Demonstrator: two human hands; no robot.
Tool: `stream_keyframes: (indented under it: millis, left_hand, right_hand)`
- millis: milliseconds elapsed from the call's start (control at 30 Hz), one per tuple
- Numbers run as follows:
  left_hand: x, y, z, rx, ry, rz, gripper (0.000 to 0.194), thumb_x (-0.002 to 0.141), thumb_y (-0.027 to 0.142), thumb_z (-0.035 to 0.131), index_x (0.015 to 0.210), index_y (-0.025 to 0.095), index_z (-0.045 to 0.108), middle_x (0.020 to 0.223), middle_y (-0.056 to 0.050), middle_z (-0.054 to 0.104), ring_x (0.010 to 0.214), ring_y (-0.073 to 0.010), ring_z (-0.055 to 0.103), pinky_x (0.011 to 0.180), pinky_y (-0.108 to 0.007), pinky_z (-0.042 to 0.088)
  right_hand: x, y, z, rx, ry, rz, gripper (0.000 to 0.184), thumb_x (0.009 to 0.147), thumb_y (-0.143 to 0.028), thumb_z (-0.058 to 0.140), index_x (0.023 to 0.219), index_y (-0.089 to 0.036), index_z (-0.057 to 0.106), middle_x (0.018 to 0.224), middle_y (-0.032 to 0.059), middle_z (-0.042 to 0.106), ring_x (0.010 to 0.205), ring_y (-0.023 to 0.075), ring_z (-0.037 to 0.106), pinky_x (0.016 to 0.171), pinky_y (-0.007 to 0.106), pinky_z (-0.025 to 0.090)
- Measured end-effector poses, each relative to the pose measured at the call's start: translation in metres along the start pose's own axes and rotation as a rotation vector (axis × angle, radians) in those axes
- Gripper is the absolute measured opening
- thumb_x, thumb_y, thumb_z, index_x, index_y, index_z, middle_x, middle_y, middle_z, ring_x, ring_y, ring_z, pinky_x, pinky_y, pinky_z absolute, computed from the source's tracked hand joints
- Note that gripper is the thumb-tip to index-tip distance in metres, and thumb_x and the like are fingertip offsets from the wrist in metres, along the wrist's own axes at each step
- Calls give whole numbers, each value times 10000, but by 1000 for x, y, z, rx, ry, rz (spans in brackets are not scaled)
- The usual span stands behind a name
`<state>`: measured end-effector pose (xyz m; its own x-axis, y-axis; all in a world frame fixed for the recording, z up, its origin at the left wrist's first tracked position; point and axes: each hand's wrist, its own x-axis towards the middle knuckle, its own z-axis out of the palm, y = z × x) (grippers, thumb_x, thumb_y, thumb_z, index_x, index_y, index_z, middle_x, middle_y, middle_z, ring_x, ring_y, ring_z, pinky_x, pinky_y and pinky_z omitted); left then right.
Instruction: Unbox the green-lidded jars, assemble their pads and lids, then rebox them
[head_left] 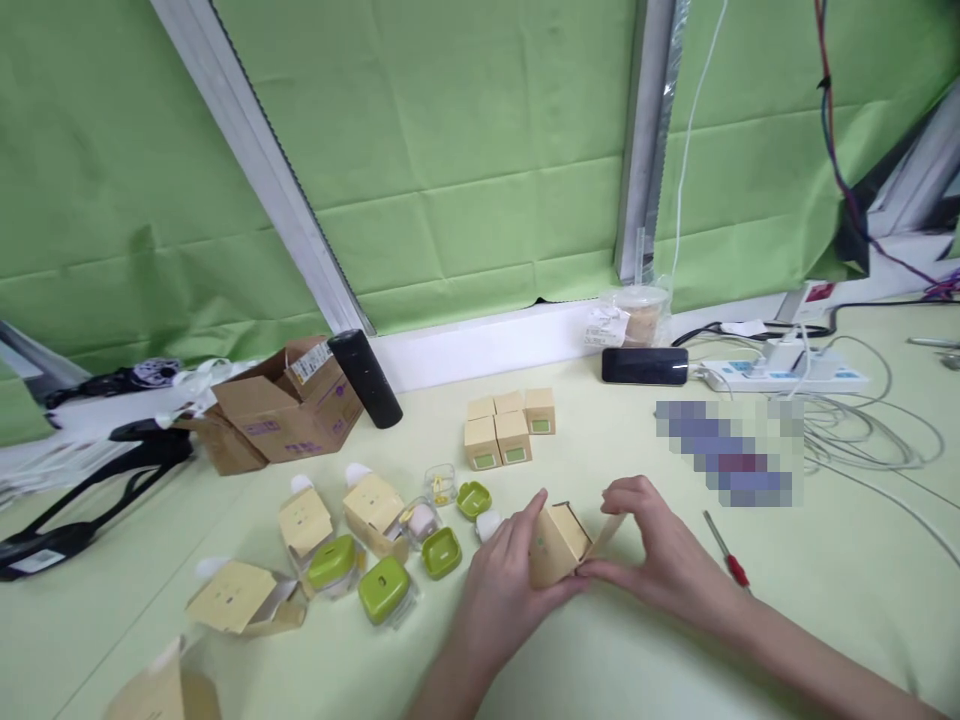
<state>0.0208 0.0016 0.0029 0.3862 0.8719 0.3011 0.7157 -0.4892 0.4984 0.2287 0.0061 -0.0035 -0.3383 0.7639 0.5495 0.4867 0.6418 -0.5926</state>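
Observation:
My left hand (501,578) is wrapped around a small tan cardboard box (553,548), which is tilted above the table. The thumb and fingers of my right hand (660,550) pinch the box's end flap (606,533), which stands out from the opening. What is inside the box cannot be made out. Left of my hands lie an open green case half (441,553), a second green half (474,499) and a white piece (488,525). Two green-lidded cases (385,590) with clear bottoms sit farther left, among several opened tan boxes (232,597).
Several closed small boxes (511,432) stand grouped beyond my hands. A red-handled screwdriver (727,552) lies to the right, near cables and a power strip (787,374). Toward the back are a phone (645,366), a black cylinder (366,380) and an open carton (281,405).

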Motion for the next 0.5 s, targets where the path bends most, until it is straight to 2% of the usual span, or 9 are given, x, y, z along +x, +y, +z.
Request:
stream_keyframes:
  millis: [100, 200, 267, 400, 500]
  left_hand:
    - [0, -5, -4, 44, 67, 30, 718, 775, 304, 668, 1360, 268, 254, 1254, -82, 569, 1115, -231, 569, 887, -389, 510]
    - [0, -10, -9, 192, 108, 125, 657, 740, 170, 651, 1303, 278, 331, 1212, -87, 574, 1088, -259, 575, 841, -414, 526]
    - [0, -12, -11, 286, 144, 200, 627, 692, 124, 635, 1250, 246, 376, 1196, -118, 566, 1062, -290, 581, 825, -451, 526]
    - [-1, -13, -9, 351, 184, 283, 508, 672, 70, 542, 1138, 224, 412, 1201, -147, 526, 1078, -307, 563, 809, -462, 530]
    - [-1, -11, -6, 316, 193, 304, 478, 683, 22, 481, 1107, 229, 403, 1214, -142, 500, 1150, -297, 514, 857, -476, 508]
  right_hand:
    - [1, -7, -10, 212, -143, -5, 268, 794, -205, 613, 907, -247, 373, 967, 47, 519, 876, 200, 540, 744, 345, 476]
    - [4, -13, -14, 340, -243, 128, 42, 915, -237, 440, 956, -244, 449, 892, 26, 562, 816, 165, 567, 733, 311, 476]
    - [5, -15, -12, 283, -266, 197, 144, 947, -242, 393, 1046, -246, 498, 850, 18, 575, 792, 156, 578, 738, 309, 472]
    - [6, -18, -4, 62, -373, 142, 274, 894, -250, 501, 1167, -246, 531, 812, 17, 582, 767, 179, 583, 725, 339, 469]
    - [5, -20, 0, -69, -389, 138, 376, 876, -256, 511, 1251, -245, 490, 813, 30, 593, 759, 209, 582, 700, 371, 469]
